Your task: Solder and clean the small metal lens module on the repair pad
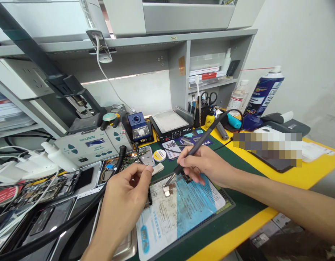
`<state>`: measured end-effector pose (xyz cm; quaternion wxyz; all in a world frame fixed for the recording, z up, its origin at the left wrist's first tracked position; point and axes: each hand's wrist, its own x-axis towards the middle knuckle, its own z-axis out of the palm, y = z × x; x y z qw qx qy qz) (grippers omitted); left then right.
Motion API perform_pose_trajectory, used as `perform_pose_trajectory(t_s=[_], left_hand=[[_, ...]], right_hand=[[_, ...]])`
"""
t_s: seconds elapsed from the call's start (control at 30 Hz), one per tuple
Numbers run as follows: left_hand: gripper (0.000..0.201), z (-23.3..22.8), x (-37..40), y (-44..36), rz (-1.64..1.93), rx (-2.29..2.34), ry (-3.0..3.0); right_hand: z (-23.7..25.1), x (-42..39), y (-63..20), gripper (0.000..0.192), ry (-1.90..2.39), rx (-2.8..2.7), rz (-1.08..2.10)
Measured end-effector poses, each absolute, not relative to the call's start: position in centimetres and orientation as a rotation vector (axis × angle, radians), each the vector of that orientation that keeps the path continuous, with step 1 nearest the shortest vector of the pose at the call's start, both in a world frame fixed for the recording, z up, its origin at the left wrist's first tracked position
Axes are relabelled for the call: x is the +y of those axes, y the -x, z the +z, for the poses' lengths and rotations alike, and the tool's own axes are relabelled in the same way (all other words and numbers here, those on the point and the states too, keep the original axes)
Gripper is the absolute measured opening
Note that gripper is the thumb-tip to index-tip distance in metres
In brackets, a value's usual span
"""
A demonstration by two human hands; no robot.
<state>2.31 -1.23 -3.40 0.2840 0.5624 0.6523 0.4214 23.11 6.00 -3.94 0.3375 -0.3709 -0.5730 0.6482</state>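
My right hand (197, 163) grips a soldering iron (199, 142) by its black handle, pen-like, slanting down to the left. The iron's metal tip is at a small silver-and-copper part (166, 193), touching or just above it. That part lies on a stained white-and-blue printed work mat (189, 221). My left hand (129, 190) is closed to the left of the part, thumb against the forefinger; anything in the pinch is hidden. A dark-edged object (149, 197) shows partly beside the left hand. Another small dark piece (186, 177) lies under my right hand.
Behind stand a flat heating plate (170, 123), a blue soldering station (140, 127) and a grey control unit (91, 145). A black hose (120, 159) crosses the left side over phone parts (48, 217). A spray can (265, 92) and a pen holder (201, 114) stand back right.
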Motion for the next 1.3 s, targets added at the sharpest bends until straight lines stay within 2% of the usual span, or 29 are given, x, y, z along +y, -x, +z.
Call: perform_pose_trajectory(t_s=[1.3], left_hand=[[0.037,-3.47,-1.33,-2.18,1.098,1.778,-1.505]], right_hand=[[-3.79,6.00,-23.12,0.006,0.987,-1.487,1.680]])
